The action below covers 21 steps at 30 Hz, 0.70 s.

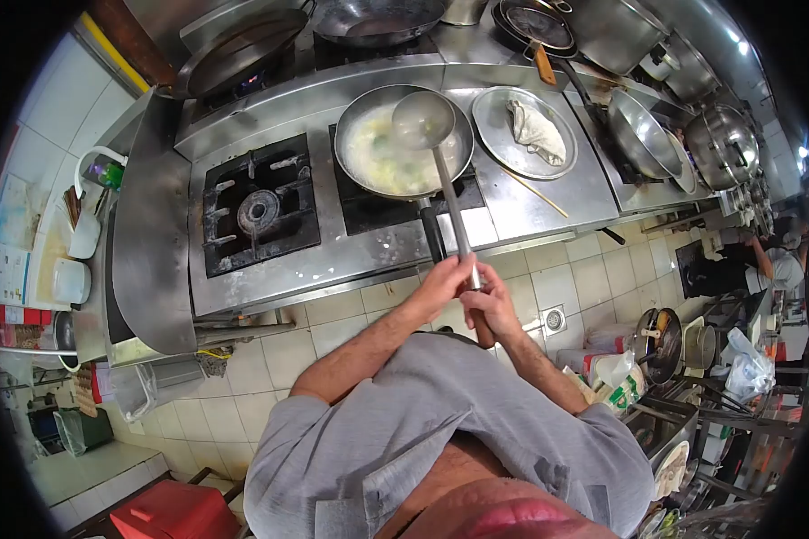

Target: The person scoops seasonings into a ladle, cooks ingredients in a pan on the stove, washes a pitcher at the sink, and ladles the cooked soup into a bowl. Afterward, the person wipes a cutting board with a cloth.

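Note:
My left hand point(444, 282) is closed around the metal shaft of a long ladle point(451, 198). Just below it, my right hand point(494, 304) grips the same ladle near its wooden end. The ladle's round bowl is held over a frying pan point(341, 160) on the stove. Inside the pan is a pale, steaming liquid point(373, 148) with yellowish and green bits. The pan's black handle point(432, 232) points toward me, beside the ladle shaft, and neither hand appears to be on it.
Left of the pan is a bare gas burner point(259, 211). To its right, a round metal tray point(494, 135) holds a folded cloth point(537, 133), with a thin stick point(535, 192) alongside. Woks point(377, 22) stand behind. Another person point(773, 265) is at far right.

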### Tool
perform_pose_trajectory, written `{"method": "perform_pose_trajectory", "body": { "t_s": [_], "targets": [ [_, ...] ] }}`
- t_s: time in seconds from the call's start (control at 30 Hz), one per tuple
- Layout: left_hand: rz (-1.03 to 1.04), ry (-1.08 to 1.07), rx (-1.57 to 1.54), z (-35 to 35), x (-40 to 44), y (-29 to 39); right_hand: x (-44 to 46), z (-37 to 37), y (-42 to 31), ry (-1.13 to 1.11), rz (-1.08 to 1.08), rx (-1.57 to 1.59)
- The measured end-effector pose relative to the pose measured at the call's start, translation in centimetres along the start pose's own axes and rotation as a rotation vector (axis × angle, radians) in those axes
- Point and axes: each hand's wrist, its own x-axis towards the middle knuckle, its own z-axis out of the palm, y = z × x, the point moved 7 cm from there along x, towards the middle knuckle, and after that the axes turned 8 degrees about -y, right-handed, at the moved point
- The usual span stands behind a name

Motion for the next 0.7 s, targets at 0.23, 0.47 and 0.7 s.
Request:
{"method": "perform_pose_trajectory", "body": {
  "t_s": [0.23,0.47,0.7],
  "targets": [
    [0.232,0.31,-0.1,-0.4,0.2,0.7,3.0,-6.6,-0.7,-0.262,0.037,-0.406],
    [-0.054,0.439,0.131,-4.2,-5.3,2.5,9.1,-27.7,-5.2,0.764,-0.06,-1.674],
    [-0.185,0.496,0.393,-5.9,-8.7,4.2,11.5,-29.3,-4.5,0.64,0.223,-1.663]
  ]
}}
